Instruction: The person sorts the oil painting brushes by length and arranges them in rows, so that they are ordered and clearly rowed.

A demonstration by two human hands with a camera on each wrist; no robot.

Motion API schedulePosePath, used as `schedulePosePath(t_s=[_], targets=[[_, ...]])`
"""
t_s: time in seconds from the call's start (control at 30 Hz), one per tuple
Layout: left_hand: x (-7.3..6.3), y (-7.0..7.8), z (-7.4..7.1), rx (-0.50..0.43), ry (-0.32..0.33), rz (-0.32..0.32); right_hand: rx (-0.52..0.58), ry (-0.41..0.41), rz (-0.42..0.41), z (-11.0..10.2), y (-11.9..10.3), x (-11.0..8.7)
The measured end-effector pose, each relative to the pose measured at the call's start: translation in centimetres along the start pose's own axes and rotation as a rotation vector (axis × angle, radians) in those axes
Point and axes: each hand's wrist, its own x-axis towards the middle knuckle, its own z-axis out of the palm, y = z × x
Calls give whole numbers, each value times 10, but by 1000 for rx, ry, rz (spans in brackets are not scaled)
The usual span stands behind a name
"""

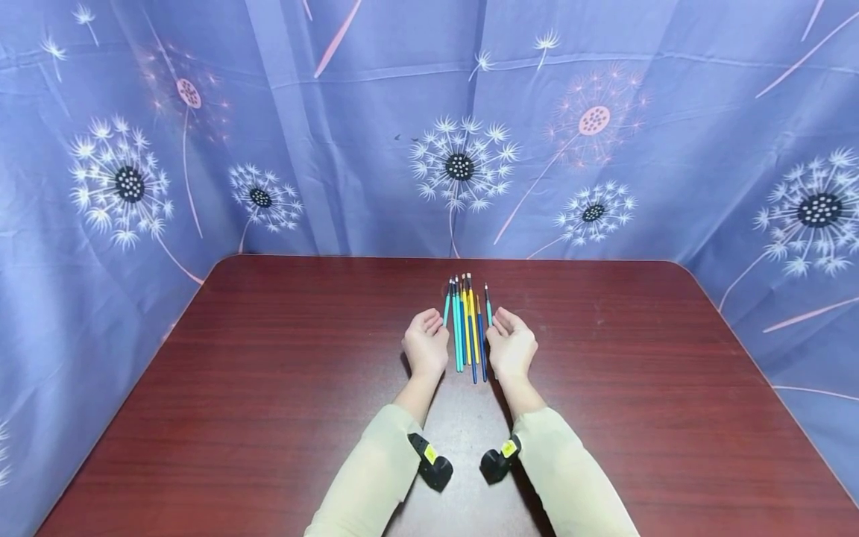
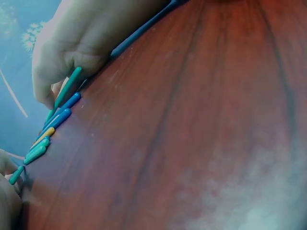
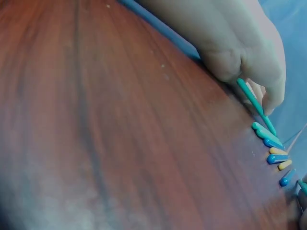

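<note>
On the table (image 1: 268, 388), at the frame's centre, we see nine paintbrushes (image 1: 471, 335), long axes running up the frame, between the left hand (image 1: 426, 344) and right hand (image 1: 513, 346), about equally near. The left fingers pinch the leftmost teal brush (image 1: 447, 303), the right the rightmost teal brush (image 1: 489, 310). We count four teal, three blue, two yellow.

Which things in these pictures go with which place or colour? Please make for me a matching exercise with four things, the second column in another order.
Column 1
1. Left hand
2. Tabletop
3. Right hand
4. Patterned cloth

Column 2
A. Mostly blue
B. At the right side of the brushes
C. At the left side of the brushes
D. Reddish brown

Right pairs: 1-C, 2-D, 3-B, 4-A
</note>
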Motion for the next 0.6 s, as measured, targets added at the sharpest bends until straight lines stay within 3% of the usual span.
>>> schedulePosePath(t_s=[0.2, 0.37, 0.6], targets=[[2, 3, -4, -160, 4, -77, 140, -2, 72, -2, 0, 2], [2, 3, -10, -327, 42, -226, 348, 3, 219, -8, -1, 2], [8, 9, -14, -403, 46, -326, 544, -4, 339, -14, -9, 9]])
